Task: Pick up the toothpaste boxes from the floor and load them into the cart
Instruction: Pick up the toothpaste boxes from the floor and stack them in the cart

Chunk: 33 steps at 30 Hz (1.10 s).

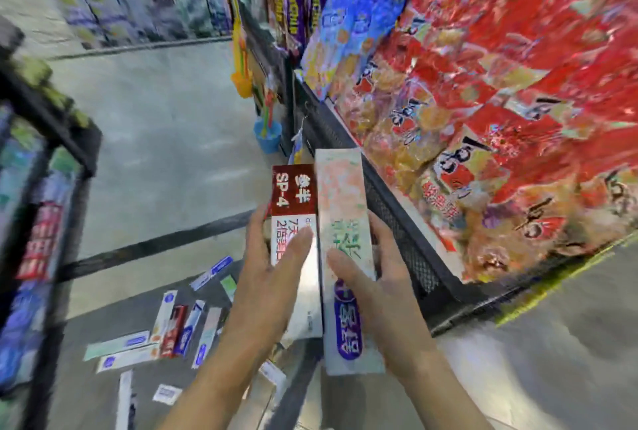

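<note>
My left hand (pixel 267 284) grips a red-and-white toothpaste box (pixel 293 202), thumb across its face. My right hand (pixel 376 288) grips a pale pink-and-green toothpaste box (pixel 340 208) with a purple label, held side by side with the first, both raised at mid-frame. Several more toothpaste boxes (pixel 179 326) lie scattered on the grey floor below my left arm. The black-framed cart (pixel 74 139) stands at the left edge, with toothpaste boxes inside (pixel 38 240). The frame is motion-blurred.
A black mesh shelf (pixel 397 219) piled with red snack bags (pixel 500 119) runs close along the right. A blue bucket (pixel 267 136) and hanging toys stand at the shelf's end. Grey floor (pixel 165 126) stretches ahead to far shelving.
</note>
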{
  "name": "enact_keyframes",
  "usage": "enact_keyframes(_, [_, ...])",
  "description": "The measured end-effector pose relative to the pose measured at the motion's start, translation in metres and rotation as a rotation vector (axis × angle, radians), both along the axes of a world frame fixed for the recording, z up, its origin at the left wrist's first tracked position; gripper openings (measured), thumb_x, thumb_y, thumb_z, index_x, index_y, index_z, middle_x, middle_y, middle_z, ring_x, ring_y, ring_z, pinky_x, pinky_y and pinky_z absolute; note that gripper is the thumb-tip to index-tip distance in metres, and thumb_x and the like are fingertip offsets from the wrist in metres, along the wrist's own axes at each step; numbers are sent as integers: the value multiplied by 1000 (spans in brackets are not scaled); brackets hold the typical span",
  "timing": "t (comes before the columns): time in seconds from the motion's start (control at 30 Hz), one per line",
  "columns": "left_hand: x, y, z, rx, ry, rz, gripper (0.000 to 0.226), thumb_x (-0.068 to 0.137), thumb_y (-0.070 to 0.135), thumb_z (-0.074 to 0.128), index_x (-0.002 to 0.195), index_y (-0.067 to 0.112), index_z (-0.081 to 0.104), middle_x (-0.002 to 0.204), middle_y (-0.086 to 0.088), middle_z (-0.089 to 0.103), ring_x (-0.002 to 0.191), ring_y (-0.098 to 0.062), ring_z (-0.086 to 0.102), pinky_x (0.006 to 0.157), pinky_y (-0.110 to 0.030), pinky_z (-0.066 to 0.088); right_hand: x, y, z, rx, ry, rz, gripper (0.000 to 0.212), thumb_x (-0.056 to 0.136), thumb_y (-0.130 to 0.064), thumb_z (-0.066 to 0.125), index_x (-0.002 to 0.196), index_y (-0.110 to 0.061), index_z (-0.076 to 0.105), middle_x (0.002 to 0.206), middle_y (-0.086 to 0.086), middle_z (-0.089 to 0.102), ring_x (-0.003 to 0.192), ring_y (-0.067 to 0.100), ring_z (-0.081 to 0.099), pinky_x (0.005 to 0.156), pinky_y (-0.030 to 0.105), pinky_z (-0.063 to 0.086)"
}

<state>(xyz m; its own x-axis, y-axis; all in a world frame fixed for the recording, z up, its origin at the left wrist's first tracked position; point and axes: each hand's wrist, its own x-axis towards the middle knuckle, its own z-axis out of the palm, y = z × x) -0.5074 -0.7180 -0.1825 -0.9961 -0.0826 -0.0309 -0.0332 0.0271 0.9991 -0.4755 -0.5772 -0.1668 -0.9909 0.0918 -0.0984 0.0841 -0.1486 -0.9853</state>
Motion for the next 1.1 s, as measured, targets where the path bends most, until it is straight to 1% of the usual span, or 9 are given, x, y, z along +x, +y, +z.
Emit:
enact_keyframes(0.1, [19, 1, 59, 29, 7, -10, 44, 94, 47, 62, 127, 66, 39, 110, 29, 67, 101, -8, 71, 80, -35, 59, 17, -1, 58, 86, 34, 7, 56, 91, -22, 70, 138, -42, 47, 108, -6, 74, 96, 17, 74, 86, 41, 60])
enact_keyframes(0.23, [34, -3, 106, 71, 62, -81, 50, 95, 40, 61, 135, 57, 37, 112, 18, 70, 89, -12, 75, 64, -25, 60, 32, -6, 102, 109, 69, -74, 57, 78, -38, 71, 126, -52, 45, 100, -14, 74, 91, 18, 75, 75, 37, 63])
enact_keyframes(0.37, [41, -15, 126, 113, 125, -169, 50, 95, 37, 63, 137, 52, 41, 113, 15, 71, 91, -13, 75, 68, -29, 62, 54, -21, 116, 139, 90, -201, 55, 84, -30, 74, 128, -49, 47, 95, -7, 73, 85, 16, 75, 69, 34, 63])
enact_keyframes(0.47, [49, -26, 130, 123, 162, -270, 46, 95, 36, 63, 134, 52, 43, 111, 19, 71, 95, -8, 73, 72, -31, 61, 81, -38, 118, 200, 127, -324, 57, 85, -27, 76, 129, -49, 48, 97, -6, 71, 86, 8, 72, 68, 27, 61])
enact_keyframes(0.57, [63, -32, 127, 134, 179, -417, 50, 93, 36, 65, 137, 47, 44, 114, 22, 70, 102, -1, 69, 77, -25, 56, 115, -52, 115, 177, 114, -460, 55, 84, -26, 78, 122, -55, 50, 98, -9, 72, 91, 14, 73, 76, 37, 62])
enact_keyframes(0.67, [89, -22, 124, 152, 163, -588, 51, 93, 34, 65, 139, 42, 46, 117, 21, 69, 106, -1, 68, 85, -30, 56, 158, -61, 112, 120, 84, -647, 53, 81, -24, 78, 118, -52, 52, 96, -3, 73, 87, 22, 74, 74, 41, 63])
enact_keyframes(0.8, [135, 6, 121, 209, 96, -859, 51, 97, 27, 62, 142, 41, 43, 109, 23, 72, 97, 2, 70, 73, -18, 56, 223, -63, 114, 41, 66, -905, 51, 83, -13, 74, 118, -44, 54, 96, -5, 77, 86, 21, 76, 67, 34, 63])
enact_keyframes(0.93, [192, 39, 118, 191, 105, -1088, 49, 95, 32, 64, 137, 48, 45, 116, 22, 70, 105, 4, 67, 86, -25, 53, 293, -61, 108, 74, 46, -1155, 51, 84, -14, 74, 124, -39, 54, 99, -3, 77, 90, 23, 76, 81, 48, 62])
enact_keyframes(1.1, [280, 86, 116, 210, 143, -1381, 57, 92, 18, 70, 140, 34, 45, 120, 19, 69, 108, 1, 66, 91, -22, 53, 386, -55, 97, 59, 77, -1466, 53, 78, -20, 77, 123, -38, 57, 99, 4, 76, 91, 29, 74, 88, 58, 57])
